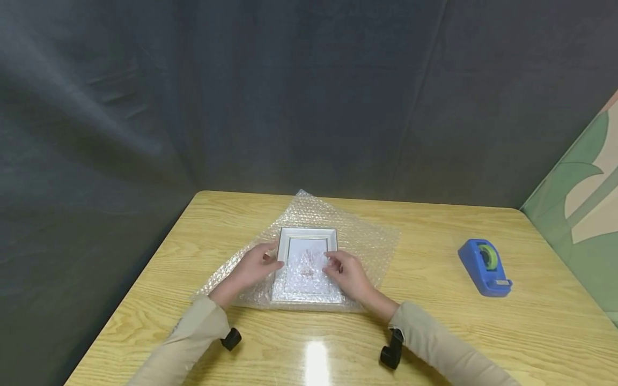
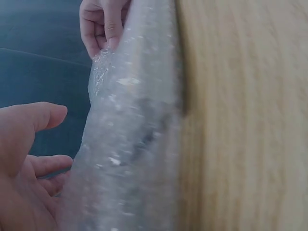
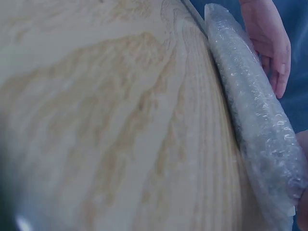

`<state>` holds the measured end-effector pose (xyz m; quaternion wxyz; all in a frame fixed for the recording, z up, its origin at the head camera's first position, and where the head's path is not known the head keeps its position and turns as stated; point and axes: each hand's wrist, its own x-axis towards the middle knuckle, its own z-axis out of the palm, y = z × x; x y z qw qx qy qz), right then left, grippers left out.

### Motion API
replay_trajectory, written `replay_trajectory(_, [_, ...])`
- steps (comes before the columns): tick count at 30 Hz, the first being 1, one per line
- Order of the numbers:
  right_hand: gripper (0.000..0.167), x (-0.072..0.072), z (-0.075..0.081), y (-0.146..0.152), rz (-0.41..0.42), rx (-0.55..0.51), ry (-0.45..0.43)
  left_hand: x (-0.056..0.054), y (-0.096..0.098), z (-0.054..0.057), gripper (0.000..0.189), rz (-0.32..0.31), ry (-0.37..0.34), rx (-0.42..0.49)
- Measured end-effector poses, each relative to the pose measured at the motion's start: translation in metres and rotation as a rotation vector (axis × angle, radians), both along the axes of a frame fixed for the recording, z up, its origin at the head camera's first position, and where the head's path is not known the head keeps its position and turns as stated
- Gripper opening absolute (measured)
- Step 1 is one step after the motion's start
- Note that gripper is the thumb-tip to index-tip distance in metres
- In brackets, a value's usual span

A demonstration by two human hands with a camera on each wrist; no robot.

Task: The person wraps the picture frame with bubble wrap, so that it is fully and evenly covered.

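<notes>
A white picture frame (image 1: 309,233) lies face up on a sheet of bubble wrap (image 1: 357,228). One part of the wrap is folded over the frame's lower part, and a faint reddish picture shows through it. My right hand (image 1: 348,274) pinches the edge of the folded wrap (image 2: 120,125) above the frame's right side. Beside the frame's left edge is my left hand (image 1: 253,265); in the left wrist view its thumb and fingers are spread apart next to the wrap. The right wrist view shows the folded wrap (image 3: 255,106) edge-on, with my right hand partly cut off.
A blue tape dispenser (image 1: 475,268) with a roll of greenish tape (image 1: 490,257) stands on the right of the wooden table (image 1: 425,321). Dark curtain (image 1: 309,107) hangs behind and at the left. A patterned green panel (image 1: 589,214) borders the right side.
</notes>
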<state>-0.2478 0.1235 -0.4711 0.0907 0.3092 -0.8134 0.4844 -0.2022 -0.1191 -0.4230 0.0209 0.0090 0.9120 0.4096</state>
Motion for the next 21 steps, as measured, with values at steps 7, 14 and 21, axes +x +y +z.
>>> replay_trajectory(7, [0.033,0.000,-0.002,-0.002,-0.017,0.042,0.052,-0.001,-0.001,-0.015,0.061,-0.034,0.018,-0.032])
replay_trajectory(14, [0.038,0.001,-0.002,-0.004,-0.017,0.101,0.073,-0.003,0.003,-0.020,0.065,-0.035,0.026,-0.094])
replay_trajectory(21, [0.039,0.001,0.001,-0.004,0.000,0.165,0.123,-0.004,0.006,-0.022,0.066,-0.024,0.032,-0.121])
